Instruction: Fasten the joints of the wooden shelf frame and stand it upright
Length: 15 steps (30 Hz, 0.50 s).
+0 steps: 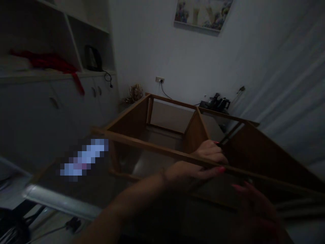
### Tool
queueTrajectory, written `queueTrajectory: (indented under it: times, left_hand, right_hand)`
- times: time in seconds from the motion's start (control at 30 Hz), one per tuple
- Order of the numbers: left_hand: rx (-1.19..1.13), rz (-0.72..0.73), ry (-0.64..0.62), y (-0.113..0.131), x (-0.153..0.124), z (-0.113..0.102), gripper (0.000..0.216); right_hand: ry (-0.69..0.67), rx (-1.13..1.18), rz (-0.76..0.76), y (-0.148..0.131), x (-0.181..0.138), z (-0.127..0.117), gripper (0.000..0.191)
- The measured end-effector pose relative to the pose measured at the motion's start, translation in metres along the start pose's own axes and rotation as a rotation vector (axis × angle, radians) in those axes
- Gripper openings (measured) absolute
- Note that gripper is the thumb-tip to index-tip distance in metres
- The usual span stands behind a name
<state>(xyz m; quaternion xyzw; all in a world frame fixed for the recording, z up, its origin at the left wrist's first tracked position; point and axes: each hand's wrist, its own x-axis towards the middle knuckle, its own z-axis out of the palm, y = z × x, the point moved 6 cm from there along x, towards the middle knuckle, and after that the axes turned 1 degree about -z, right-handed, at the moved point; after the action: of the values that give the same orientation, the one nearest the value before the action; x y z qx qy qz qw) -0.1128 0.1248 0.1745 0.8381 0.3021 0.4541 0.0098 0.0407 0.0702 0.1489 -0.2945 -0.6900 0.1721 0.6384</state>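
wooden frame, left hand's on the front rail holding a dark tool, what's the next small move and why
Probably bring the right hand up to steady the front rail: the left hand grips it beside the divider while holding the dark tool, and the right hand touches nothing on the wooden frame.

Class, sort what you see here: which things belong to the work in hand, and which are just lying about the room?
In hand:
wooden frame
left hand, gripping the frame's front rail
dark tool, held above the frame; by which hand is unclear
right hand, blurred, near the rail

Lying about:
kettle on the shelf
red cloth
picture on the wall
wall socket
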Motion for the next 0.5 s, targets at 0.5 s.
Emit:
queueTrajectory:
  times: [0.5]
  left_hand:
    - [-0.063, 0.047, 0.158, 0.005, 0.0, -0.009, 0.036]
  right_hand:
    - [-0.055, -0.27, -0.296, -0.038, 0.021, 0.021, 0.027]
